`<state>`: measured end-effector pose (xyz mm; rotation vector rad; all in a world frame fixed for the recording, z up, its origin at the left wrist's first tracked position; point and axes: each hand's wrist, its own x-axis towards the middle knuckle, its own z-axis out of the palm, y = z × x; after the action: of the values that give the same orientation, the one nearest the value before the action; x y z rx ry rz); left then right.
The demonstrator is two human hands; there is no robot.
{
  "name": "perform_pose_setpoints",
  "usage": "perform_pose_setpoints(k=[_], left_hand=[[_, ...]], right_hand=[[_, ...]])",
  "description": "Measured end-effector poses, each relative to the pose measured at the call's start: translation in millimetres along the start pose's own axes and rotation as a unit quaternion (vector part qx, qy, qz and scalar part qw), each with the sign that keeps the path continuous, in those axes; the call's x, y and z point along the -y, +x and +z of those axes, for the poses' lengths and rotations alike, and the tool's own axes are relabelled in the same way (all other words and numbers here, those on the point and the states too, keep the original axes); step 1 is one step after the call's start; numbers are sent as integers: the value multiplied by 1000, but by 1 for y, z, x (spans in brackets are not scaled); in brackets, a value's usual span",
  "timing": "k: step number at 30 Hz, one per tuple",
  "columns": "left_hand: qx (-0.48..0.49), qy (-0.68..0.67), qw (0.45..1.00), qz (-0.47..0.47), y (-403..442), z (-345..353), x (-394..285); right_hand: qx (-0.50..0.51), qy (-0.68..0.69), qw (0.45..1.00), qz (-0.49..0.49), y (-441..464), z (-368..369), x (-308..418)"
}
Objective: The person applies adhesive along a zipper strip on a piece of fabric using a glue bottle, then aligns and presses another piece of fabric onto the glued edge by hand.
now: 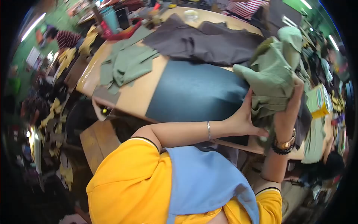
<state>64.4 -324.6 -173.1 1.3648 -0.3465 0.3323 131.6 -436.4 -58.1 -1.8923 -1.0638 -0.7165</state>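
Note:
A bunched green garment [270, 76] is lifted over the right end of the table. My right hand [292, 99] grips its right side, fingers partly hidden by the cloth. At its lower left edge is my left hand [246, 115], thumb and fingers spread apart, fingertips against the cloth. Left of the hands, a dark smooth board [194, 91] lies on the wooden table [136, 95]. Dark grey cloth [209, 41] stretches along the board's far side. Green cloth pieces [128, 63] lie in a pile at the table's left.
A red tray [125, 35] and a blue-green tumbler [109, 18] stand at the far left, with a roll of tape [190, 15] at the far edge. A yellow and white box [318, 100] is at the right. Other people sit beyond the table and at the left.

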Motion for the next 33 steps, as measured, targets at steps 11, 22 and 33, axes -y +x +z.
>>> perform_pose_setpoints(k=[11, 22, 33], left_hand=[[-283, 461, 840, -31, -50, -289, -121], [-214, 641, 638, -368, -139, -576, -97], [-302, 682, 524, -410, -135, -565, -71]], right_hand=[[179, 183, 959, -120, 77, 177, 42], [286, 64, 956, 6, -46, 159, -19], [167, -114, 929, 310, -124, 55, -148]])
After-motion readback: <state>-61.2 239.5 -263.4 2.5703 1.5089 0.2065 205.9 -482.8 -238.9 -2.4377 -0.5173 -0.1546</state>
